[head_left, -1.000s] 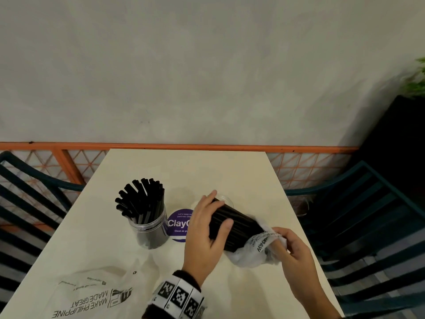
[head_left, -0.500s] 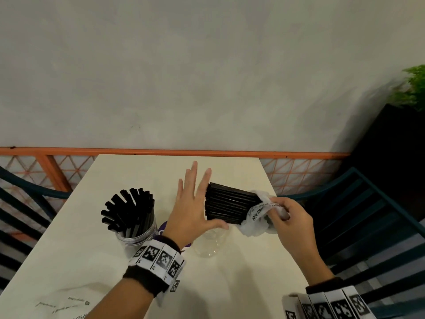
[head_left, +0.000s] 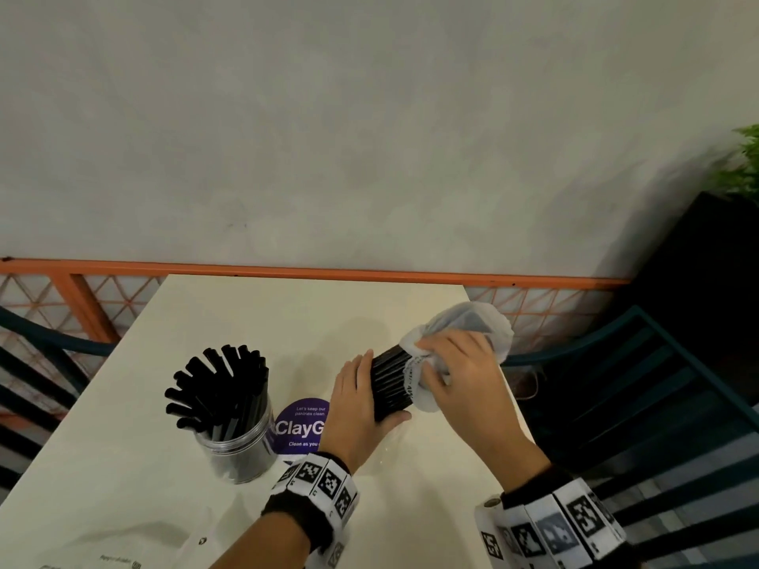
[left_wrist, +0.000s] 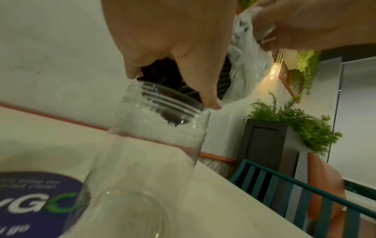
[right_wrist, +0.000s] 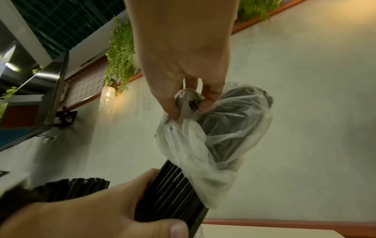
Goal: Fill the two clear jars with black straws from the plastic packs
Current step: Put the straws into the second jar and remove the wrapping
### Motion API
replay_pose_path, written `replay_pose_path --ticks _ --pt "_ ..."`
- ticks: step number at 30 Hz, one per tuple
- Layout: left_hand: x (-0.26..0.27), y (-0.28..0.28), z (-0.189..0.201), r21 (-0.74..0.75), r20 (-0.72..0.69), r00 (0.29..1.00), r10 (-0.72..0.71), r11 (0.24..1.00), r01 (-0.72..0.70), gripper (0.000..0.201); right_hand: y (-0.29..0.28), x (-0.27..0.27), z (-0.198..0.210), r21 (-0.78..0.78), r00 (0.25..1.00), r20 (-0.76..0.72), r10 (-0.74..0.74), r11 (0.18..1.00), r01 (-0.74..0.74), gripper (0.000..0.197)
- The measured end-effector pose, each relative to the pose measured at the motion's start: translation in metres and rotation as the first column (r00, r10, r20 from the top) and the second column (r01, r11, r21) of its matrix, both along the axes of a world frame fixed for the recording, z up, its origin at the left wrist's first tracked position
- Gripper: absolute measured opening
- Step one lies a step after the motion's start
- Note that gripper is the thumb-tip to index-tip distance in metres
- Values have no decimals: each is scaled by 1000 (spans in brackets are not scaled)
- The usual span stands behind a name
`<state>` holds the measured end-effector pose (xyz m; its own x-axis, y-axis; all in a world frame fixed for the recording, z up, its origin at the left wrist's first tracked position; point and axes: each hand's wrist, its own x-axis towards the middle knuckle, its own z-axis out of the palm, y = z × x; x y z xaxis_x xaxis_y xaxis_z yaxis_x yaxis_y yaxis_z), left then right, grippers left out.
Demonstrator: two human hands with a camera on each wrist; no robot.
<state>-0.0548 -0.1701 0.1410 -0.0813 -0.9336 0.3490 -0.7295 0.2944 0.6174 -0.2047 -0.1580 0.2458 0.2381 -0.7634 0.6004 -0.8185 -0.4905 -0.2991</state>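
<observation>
My left hand (head_left: 361, 404) grips a bundle of black straws (head_left: 390, 384) near its lower end, thumb in front and fingers behind. The bundle stands tilted over the mouth of an empty clear jar (left_wrist: 146, 153), which the left wrist view shows right under the hand (left_wrist: 179, 64). My right hand (head_left: 447, 363) pinches the thin white plastic pack (head_left: 472, 326) that still covers the bundle's upper end (right_wrist: 234, 122). A second clear jar (head_left: 238, 441), full of black straws, stands on the table to the left.
A purple round sticker (head_left: 302, 425) lies on the cream table (head_left: 246, 322) between the jars. A used plastic pack (head_left: 115, 556) lies at the table's near left edge. Teal chairs (head_left: 640, 396) flank the table; an orange rail (head_left: 328, 273) and wall lie behind.
The bundle has swung from lying sideways to nearly upright over the empty jar. My left hand went from flat against the straw ends to gripping the bundle. My right hand has risen with the pack.
</observation>
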Motion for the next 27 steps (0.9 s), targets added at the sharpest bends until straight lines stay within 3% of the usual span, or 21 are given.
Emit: replay_pose_path --ticks 2,6,11,17,18,21,24,25,27 --pt "0 0 -9 17 -81 996 37 999 -35 99 -4 10 0 -18 997 -52 62 998 -63 21" --pt "-3 -1 -17 -19 -109 991 75 997 -77 93 -7 24 0 -52 977 -168 134 988 -145 25" --pt "-1 -1 -17 -47 -141 987 78 995 -86 91 -13 21 2 -100 983 -116 145 983 -157 24" --pt "-3 2 -15 39 -187 980 -65 997 73 89 -10 9 -8 -132 988 -64 144 980 -151 21" --pt "-4 2 -16 43 -144 987 -65 997 72 87 -10 8 -10 -131 986 -69 151 978 -159 21" --pt "-3 3 -24 80 179 984 -22 997 8 82 -10 10 -11 -108 968 -164 192 972 -211 24" --pt "-3 -1 -21 163 311 950 -22 986 -31 86 -6 22 -17 -67 917 -312 248 957 -282 25" --pt "-2 -2 -21 204 280 959 -52 979 -6 89 -4 27 -22 -48 891 -360 278 948 -315 24" --pt "9 -4 -17 338 -64 991 -118 932 132 83 -2 32 -34 0 827 -434 358 918 -397 17"
